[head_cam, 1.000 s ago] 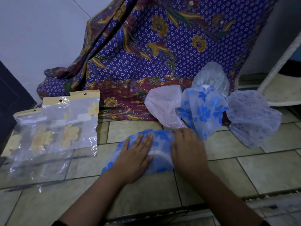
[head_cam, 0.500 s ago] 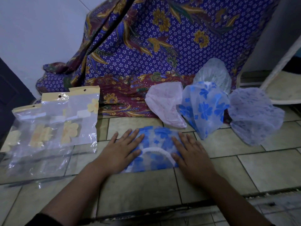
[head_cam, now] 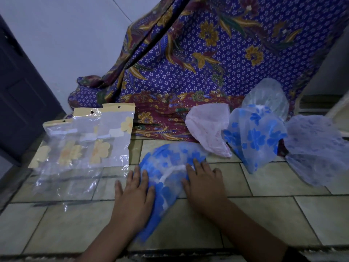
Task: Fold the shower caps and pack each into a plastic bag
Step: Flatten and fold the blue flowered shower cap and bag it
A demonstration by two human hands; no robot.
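A blue-flowered shower cap (head_cam: 171, 167) lies flattened on the tiled floor in front of me. My left hand (head_cam: 135, 193) presses flat on its left edge with straight fingers. My right hand (head_cam: 204, 183) presses flat on its right side. Behind it stand a pink cap (head_cam: 209, 127), another blue-flowered cap (head_cam: 255, 137), a clear cap (head_cam: 266, 95) and a pale purple cap (head_cam: 317, 148). Several clear plastic bags (head_cam: 88, 140) with yellow flower prints lie overlapped at the left.
A purple batik cloth (head_cam: 207, 63) hangs behind the caps down to the floor. A dark door (head_cam: 20, 87) is at the left and a pale wall (head_cam: 66, 35) behind. A light frame edge (head_cam: 340, 108) shows at the far right.
The flattened cap now reaches farther toward me, and my hands have slid a little apart and down along it. The view has shifted slightly.
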